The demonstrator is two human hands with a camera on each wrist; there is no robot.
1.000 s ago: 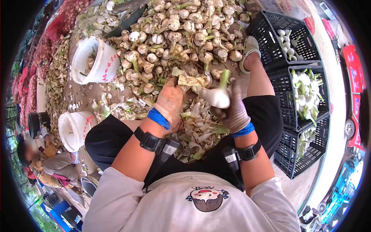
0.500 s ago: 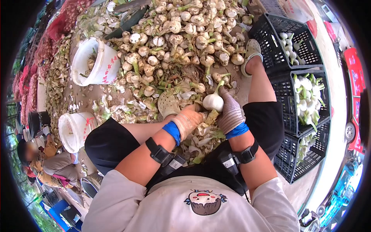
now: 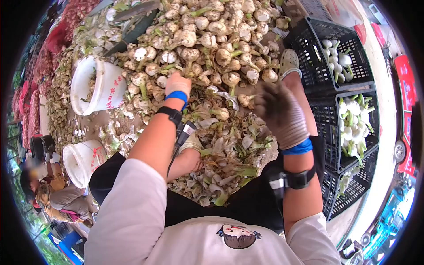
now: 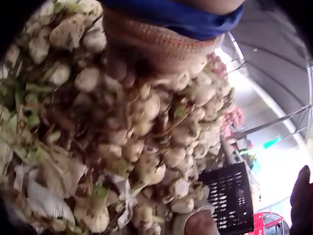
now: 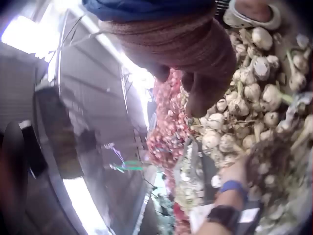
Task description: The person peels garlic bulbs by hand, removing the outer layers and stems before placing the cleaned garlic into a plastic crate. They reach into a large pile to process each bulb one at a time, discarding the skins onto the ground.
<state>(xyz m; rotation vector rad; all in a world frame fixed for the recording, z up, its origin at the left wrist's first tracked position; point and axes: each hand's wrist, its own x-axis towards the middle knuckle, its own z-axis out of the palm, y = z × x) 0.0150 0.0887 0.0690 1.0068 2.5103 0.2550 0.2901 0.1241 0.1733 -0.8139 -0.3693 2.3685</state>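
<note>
At the near part of the heap of unpeeled garlic (image 3: 216, 44), my gloved left hand (image 3: 178, 85) reaches down among the bulbs. Its fingertips are hidden in the head view and blurred in the left wrist view (image 4: 161, 54), so I cannot tell whether they grip a bulb. My right hand (image 3: 282, 112), in a dirt-darkened knit glove, hangs in the air over my leg, right of the heap. Loosely bent fingers (image 5: 200, 95) show in the right wrist view, with nothing between them. Stripped garlic skins (image 3: 225, 154) lie between my legs.
Black crates (image 3: 349, 92) line my right side, with cleaned white garlic (image 3: 353, 123) inside. On the left stand two white buckets (image 3: 108, 86), the nearer one (image 3: 84, 161) by my knee. Another person (image 3: 57, 190) sits at the far left.
The cleaned bulb earlier in my right hand is gone from it. That hand has moved right and away from the left one, which has reached forward and left into the heap.
</note>
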